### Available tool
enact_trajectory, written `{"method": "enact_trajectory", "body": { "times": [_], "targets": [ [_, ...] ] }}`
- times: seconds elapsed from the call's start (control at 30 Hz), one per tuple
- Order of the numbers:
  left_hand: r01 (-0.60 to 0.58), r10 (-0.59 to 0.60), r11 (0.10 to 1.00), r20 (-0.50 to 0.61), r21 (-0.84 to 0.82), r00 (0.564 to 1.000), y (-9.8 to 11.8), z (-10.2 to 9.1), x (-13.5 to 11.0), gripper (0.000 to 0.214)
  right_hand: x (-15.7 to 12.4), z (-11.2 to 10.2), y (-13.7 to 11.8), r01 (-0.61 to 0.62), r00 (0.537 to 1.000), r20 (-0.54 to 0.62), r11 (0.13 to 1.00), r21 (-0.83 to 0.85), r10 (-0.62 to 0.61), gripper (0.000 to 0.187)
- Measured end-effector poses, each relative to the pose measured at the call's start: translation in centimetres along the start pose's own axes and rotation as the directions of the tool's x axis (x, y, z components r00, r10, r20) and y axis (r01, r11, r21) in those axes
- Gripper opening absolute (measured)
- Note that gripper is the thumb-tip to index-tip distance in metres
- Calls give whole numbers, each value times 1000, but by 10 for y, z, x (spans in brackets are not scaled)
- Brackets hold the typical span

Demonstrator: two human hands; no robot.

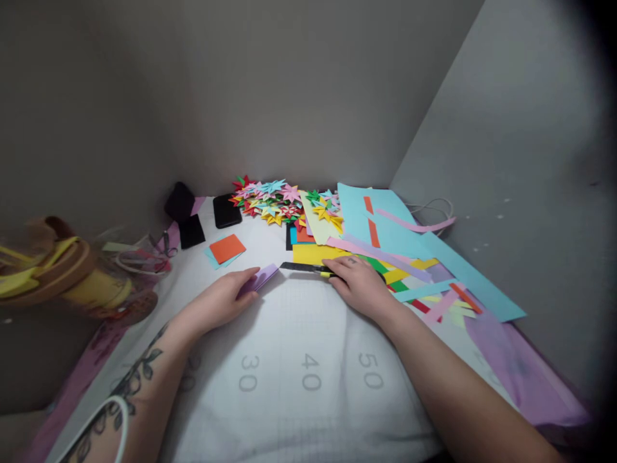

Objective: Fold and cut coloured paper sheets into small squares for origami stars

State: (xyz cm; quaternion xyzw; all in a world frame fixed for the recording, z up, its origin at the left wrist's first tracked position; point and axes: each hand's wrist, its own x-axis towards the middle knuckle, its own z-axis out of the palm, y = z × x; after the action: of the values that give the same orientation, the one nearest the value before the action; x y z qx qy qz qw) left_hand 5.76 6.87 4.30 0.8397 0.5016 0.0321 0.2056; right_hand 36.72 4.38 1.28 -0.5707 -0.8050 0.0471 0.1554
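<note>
My left hand (222, 300) rests on the white gridded cutting mat (294, 360) with its fingers closed on a small lilac paper piece (263, 278). My right hand (357, 284) lies palm down just right of it, fingers curled over the yellow handle of a utility knife (304, 267). The knife's dark blade end points left toward the lilac paper. Both hands sit at the far edge of the mat.
A heap of folded paper stars (277, 200) lies at the back. Coloured sheets and strips (395, 257) spread to the right. An orange square (227, 248), a black phone (227, 210) and a yellow-brown object (72, 273) sit to the left. Grey walls close in behind and right.
</note>
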Motion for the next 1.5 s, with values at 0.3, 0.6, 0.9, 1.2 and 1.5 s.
{"method": "enact_trajectory", "body": {
  "times": [0.3, 0.6, 0.9, 1.2, 1.5],
  "targets": [
    [40, -40, 999, 13, -13, 999, 0, 0, -1, 63, 0, -6, 0, -36, 991, 124, 998, -49, 42, 38],
    [35, -35, 999, 13, -11, 999, -3, 2, 0, 63, 0, -10, 0, -14, 987, 161, 998, -54, 23, 37],
    [31, -31, 999, 7, -13, 1000, -1, 2, 0, 63, 0, -8, -1, -26, 986, 160, 998, -56, 35, 37],
    [17, -17, 1000, 0, 8, 1000, 1, 2, -1, 63, 0, -6, -5, -5, 986, 167, 1000, -17, 8, 38],
    [-96, 96, 991, 5, 93, 995, 8, 9, -1, 43, 9, 4, -17, 89, 987, 138, 996, -24, -85, 35]
  ]
}}
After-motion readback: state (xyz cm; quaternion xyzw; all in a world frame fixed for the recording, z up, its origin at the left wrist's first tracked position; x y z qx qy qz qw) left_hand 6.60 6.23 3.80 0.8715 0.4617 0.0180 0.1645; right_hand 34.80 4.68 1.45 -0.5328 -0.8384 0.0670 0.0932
